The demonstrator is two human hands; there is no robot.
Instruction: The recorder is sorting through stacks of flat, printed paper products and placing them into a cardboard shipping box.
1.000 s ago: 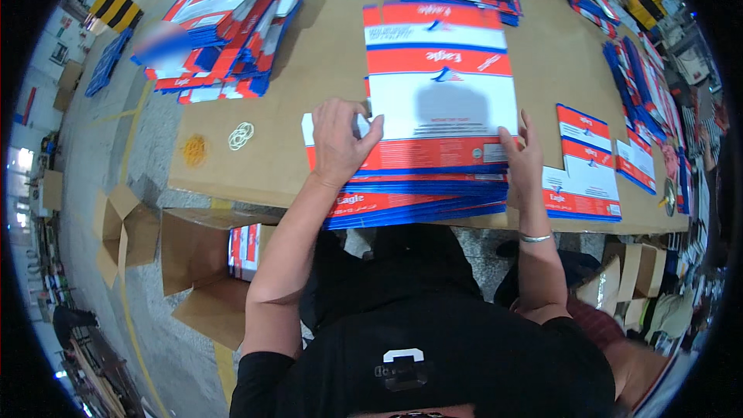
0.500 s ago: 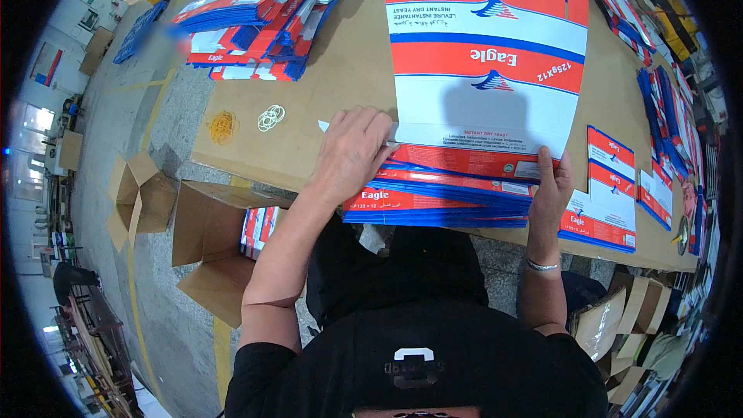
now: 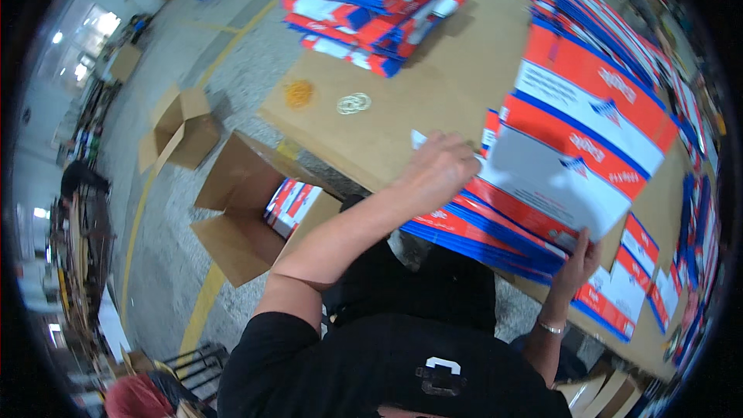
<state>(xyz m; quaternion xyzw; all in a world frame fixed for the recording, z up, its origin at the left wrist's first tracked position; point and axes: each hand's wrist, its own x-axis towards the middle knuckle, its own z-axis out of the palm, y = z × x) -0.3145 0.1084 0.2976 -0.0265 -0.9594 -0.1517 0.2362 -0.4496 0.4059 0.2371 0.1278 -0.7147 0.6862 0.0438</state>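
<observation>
A large flat printed carton (image 3: 526, 151), red, white and blue, lies tilted over a pile of similar flat cartons (image 3: 472, 236) at the table's near edge. My left hand (image 3: 441, 170) is closed at its left edge, fingers bent together; a small pointed white piece (image 3: 418, 139) sticks out past the knuckles, and what joins it is hidden under the hand. My right hand (image 3: 576, 267) grips the carton's near right corner, thumb on top, the other fingers mostly hidden beneath.
Orange rubber bands (image 3: 298, 94) and pale bands (image 3: 354, 104) lie on the brown table (image 3: 348, 147). Stacked cartons (image 3: 364, 0) stand at the far left. More flat cartons (image 3: 619, 294) are at right. An open cardboard box (image 3: 232, 240) holding printed packs stands on the floor.
My view has turned, so the table and cartons appear rotated and shifted right. Both hands keep their places on the same carton. A red item has come into view at the lower left.
</observation>
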